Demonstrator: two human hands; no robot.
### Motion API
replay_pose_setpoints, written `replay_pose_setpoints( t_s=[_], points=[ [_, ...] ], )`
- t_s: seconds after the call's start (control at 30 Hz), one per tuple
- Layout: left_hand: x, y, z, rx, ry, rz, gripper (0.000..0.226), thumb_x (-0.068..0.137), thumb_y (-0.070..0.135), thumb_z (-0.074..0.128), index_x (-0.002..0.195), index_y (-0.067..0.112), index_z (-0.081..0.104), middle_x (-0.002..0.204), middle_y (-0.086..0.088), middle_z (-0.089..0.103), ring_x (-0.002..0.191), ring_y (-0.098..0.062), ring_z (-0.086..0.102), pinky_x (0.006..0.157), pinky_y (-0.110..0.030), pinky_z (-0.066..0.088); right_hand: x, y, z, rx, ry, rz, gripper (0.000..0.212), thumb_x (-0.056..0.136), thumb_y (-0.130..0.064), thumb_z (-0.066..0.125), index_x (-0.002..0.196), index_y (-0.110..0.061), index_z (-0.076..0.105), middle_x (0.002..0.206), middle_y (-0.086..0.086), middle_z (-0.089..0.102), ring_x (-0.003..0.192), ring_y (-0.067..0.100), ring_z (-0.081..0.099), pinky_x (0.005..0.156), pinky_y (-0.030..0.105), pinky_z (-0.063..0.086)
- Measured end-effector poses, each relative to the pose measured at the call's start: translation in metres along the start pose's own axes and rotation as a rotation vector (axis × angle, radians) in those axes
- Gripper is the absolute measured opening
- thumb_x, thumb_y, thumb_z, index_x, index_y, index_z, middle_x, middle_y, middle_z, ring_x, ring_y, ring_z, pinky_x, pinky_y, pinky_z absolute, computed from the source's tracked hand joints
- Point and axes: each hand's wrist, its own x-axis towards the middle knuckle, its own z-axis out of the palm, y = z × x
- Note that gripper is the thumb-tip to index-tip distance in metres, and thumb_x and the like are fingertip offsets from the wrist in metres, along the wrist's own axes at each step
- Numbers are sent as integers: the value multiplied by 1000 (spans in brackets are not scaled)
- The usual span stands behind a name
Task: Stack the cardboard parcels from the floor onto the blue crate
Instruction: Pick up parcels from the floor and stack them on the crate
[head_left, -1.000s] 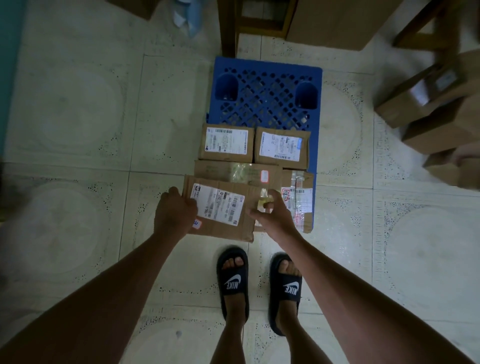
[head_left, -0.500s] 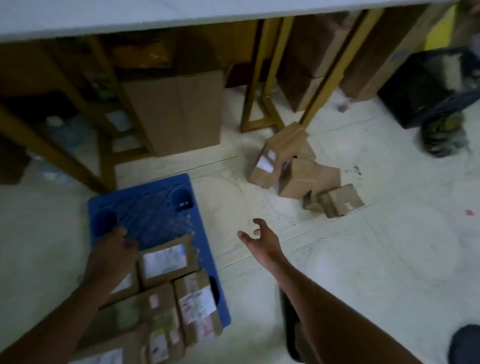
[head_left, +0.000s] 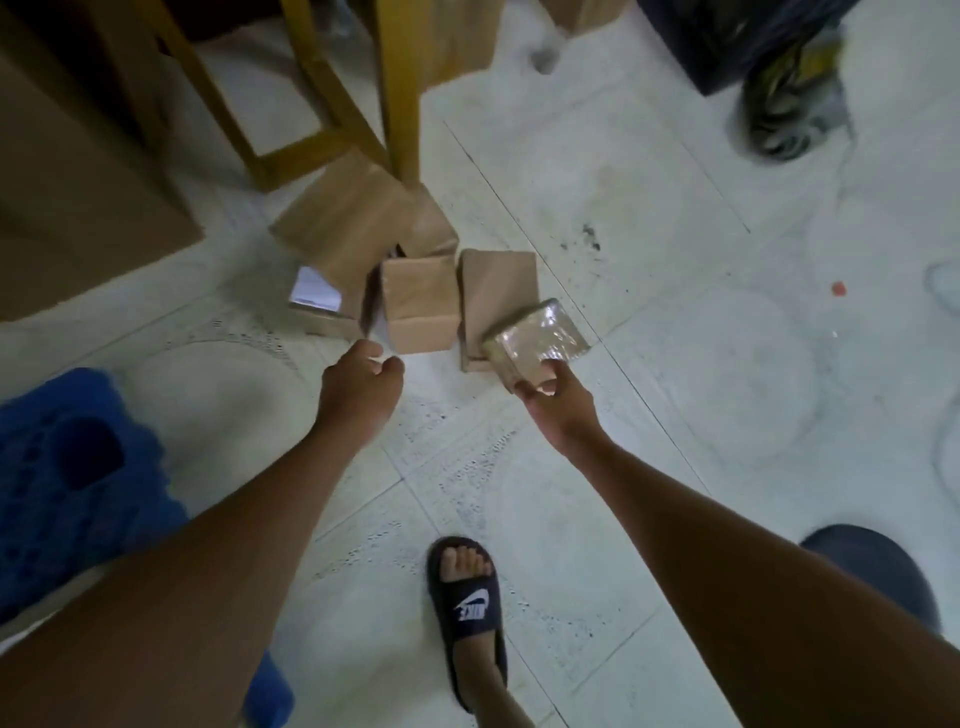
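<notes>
Right hand: right hand (head_left: 558, 402) reaches forward and down, thumb and fingertips touching the near corner of the tape-wrapped parcel (head_left: 537, 343); the pinch looks begun, though whether it has fully closed I cannot tell.
Left hand: left hand (head_left: 358, 387) hangs just short of the parcels, fingers loosely curled, holding nothing.
Nearer hand: the right, already in contact; the left is close to the middle parcel (head_left: 418, 304) but apart from it.
Direction: the pile lies ahead of both hands, away from the body; the taped parcel sits at its right, near end.
Long axis: the taped parcel is tilted, one edge propped on the flat parcel (head_left: 496, 301) behind it, its long side running left to right and slightly away.
Other parcels: the labelled parcel (head_left: 332, 260) leans at the left beside a yellow wooden table leg (head_left: 397, 93).
Destination: the blue crate (head_left: 62, 483) lies behind and to the left of the hands, well apart from the pile.
Judgement: the carry will likely swing leftward and back across the tiled floor (head_left: 675, 312).
</notes>
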Motion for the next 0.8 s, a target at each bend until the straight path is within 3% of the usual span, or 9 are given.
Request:
replay_pose_setpoints(
  t_s=[0.13, 0.27, 0.37, 0.47, 0.53, 0.57, 0.67, 0.73, 0.8],
  points=[
    [32, 4, 77, -53, -65, -73, 40, 92, 32, 50, 128, 14, 55, 121, -10, 63, 100, -25, 55, 76, -24, 35, 61, 42, -10, -37, 82, 17, 58, 89, -41, 63, 136, -9, 48, 126, 17, 60, 120, 30, 55, 99, 37, 45],
    [61, -4, 141, -81, -114, -121, 46, 92, 36, 49, 133, 16, 52, 132, -9, 58, 112, -26, 55, 80, -27, 36, 112, 77, -13, -60, 198, 7, 64, 88, -46, 62, 139, -12, 44, 134, 15, 52, 126, 29, 49, 103, 41, 43],
    [73, -6, 174, -135, -183, -99, 45, 93, 37, 48, 135, 19, 51, 131, -5, 58, 106, -19, 52, 81, -27, 36, 141, 92, -11, -80, 230, -24, 74, 89, -47, 60, 148, -12, 32, 149, 12, 40, 138, 29, 37, 111, 45, 34],
    [82, -1, 195, -252, -257, -102, 42, 89, 38, 50, 126, 22, 58, 114, -7, 65, 95, -19, 55, 79, -31, 41, 159, 99, -4, -81, 161, -33, 75, 89, -45, 61, 149, -11, 31, 150, 10, 41, 139, 28, 37, 110, 41, 34],
    [83, 6, 201, -305, -300, -125, 34, 85, 38, 50, 109, 17, 62, 89, -14, 61, 79, -19, 49, 69, -30, 38, 163, 99, 4, -58, 150, -30, 59, 86, -43, 64, 133, -13, 47, 133, 9, 55, 124, 27, 51, 94, 35, 43],
    [83, 10, 202, -324, -310, -131, 32, 83, 37, 50, 103, 15, 62, 80, -9, 56, 75, -20, 48, 67, -29, 38, 163, 98, 6, -38, 171, -25, 54, 84, -42, 65, 126, -12, 51, 124, 7, 58, 114, 25, 56, 87, 31, 44],
    [78, 21, 195, -368, -328, -126, 34, 76, 38, 47, 103, 25, 63, 100, 0, 64, 97, -23, 61, 89, -40, 51, 152, 86, 8, 6, 196, 21, 49, 86, -38, 64, 124, -8, 54, 112, 5, 60, 98, 20, 54, 84, 32, 46],
    [71, 25, 181, -381, -337, -120, 30, 75, 35, 46, 100, 36, 62, 116, 1, 61, 110, -25, 58, 98, -46, 48, 140, 76, 8, -7, 201, 21, 43, 89, -35, 61, 121, -6, 57, 109, 7, 64, 96, 23, 59, 85, 36, 51],
    [62, 28, 163, -399, -312, -120, 29, 76, 31, 47, 100, 40, 61, 117, 3, 60, 113, -26, 57, 100, -48, 44, 123, 61, 7, 5, 206, 29, 41, 89, -34, 62, 119, -7, 58, 109, 8, 67, 95, 22, 61, 83, 34, 53]
  ],
)
